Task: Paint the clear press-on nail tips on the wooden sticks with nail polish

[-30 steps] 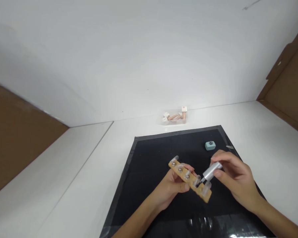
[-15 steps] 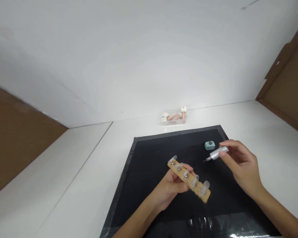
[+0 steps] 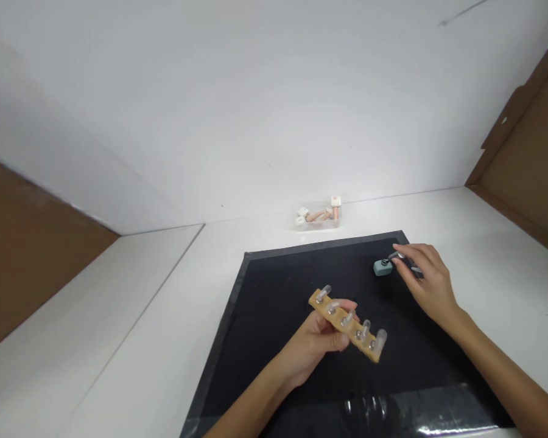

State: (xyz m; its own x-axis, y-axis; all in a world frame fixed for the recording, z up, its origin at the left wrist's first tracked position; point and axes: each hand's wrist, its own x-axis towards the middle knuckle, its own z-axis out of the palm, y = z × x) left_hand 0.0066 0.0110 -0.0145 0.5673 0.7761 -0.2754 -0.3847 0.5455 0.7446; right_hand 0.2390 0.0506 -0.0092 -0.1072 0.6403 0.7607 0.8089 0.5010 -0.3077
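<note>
My left hand point(image 3: 317, 344) is closed around a tan, wavy-edged bar point(image 3: 351, 330), which is tilted down to the right. Along its top, clear nail tips point(image 3: 380, 342) stand in a row on small shiny metal studs. My right hand point(image 3: 427, 277) pinches a slim silver tool point(image 3: 400, 255), whose body is partly hidden by the fingers. Its narrow dark end is at the top of a small teal block point(image 3: 382, 268) with a dark ring on it. I cannot tell whether they touch.
Under my hands lies a black mat point(image 3: 274, 292) with taped edges on a white table point(image 3: 164, 304). Behind the mat, a clear tray point(image 3: 318, 224) holds several white-headed, pinkish sticks. A white wall stands behind, with brown boards point(image 3: 530, 140) on both sides.
My right hand has moved up and slightly left, bringing the tool's tip to the teal block. In my left hand the bar has turned a little, showing more of the studs.
</note>
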